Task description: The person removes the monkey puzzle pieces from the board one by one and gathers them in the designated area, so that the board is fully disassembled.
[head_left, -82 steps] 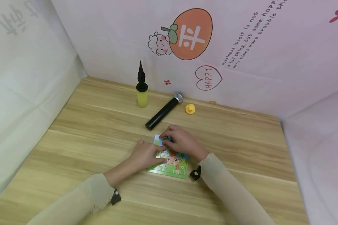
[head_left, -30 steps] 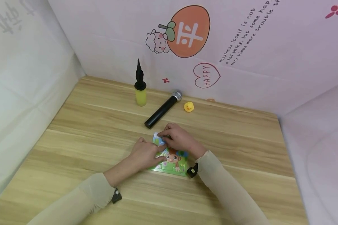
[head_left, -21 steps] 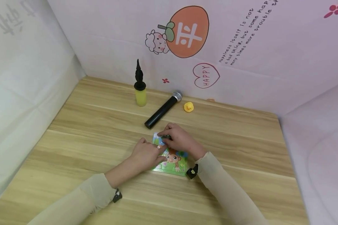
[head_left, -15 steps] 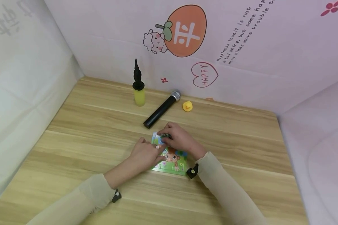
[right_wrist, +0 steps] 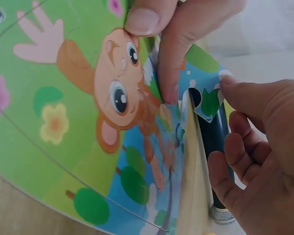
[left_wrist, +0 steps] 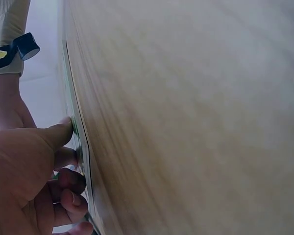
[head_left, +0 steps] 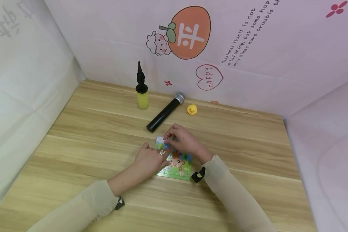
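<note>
The monkey puzzle [head_left: 174, 176] lies on the table [head_left: 243, 138], the left hand's [head_left: 149, 160] fingers pressing it; the right hand's [head_left: 186, 140] fingers pinch a tilted blue piece [right_wrist: 203, 73]; pushed crooked, it could bend; a slack press might let the puzzle skid.

Your head camera looks forward and down over the bench [head_left: 226, 141], your left-wrist one peers low along its surface, and your right-wrist one faces, up close, the puzzle [right_wrist: 78, 117] the head view shares.

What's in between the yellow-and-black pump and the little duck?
The black microphone, lying slanted on the table between the pump and the yellow duck. The head view shows it.
</note>
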Motion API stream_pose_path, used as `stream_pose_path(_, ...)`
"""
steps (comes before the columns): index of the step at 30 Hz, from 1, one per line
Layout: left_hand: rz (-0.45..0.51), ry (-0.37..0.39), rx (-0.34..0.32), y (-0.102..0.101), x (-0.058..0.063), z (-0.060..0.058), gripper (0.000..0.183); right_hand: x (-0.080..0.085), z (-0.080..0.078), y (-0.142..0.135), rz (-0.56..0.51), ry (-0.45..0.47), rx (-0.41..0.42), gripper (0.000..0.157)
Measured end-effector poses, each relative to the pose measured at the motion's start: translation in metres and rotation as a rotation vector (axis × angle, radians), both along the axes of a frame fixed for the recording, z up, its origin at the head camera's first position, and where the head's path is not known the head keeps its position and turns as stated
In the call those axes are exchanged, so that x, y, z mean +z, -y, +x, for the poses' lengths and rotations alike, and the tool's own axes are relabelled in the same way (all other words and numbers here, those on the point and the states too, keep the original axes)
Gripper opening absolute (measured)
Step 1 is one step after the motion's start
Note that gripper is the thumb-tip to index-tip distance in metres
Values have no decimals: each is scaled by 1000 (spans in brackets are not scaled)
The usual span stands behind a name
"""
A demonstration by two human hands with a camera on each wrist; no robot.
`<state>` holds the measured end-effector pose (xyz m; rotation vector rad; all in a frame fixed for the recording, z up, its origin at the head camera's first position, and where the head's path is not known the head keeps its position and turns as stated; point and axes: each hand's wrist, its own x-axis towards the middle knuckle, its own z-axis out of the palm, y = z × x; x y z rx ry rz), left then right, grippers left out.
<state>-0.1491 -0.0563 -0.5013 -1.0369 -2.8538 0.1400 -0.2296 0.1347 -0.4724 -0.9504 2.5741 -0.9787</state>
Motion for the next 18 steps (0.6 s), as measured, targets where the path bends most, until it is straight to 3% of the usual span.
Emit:
stream_pose_path(5, 2, 27, 3, -1, -2, -1, 55, 13, -3, -21, -9, -34, -15, 7)
stream_pose_path(8, 22, 60, 3, -2, -1, -1, 55, 29, -11, -50, 94, -50, -11, 5)
stream_pose_path(13, -7, 99, 25, 0, 0, -2, 56, 44, -28, -97, 317, 103, 19, 15)
stream_pose_path(18, 2, 128, 33, 0, 0, -3, 56, 30, -35, -123, 389, 236, -34, 19)
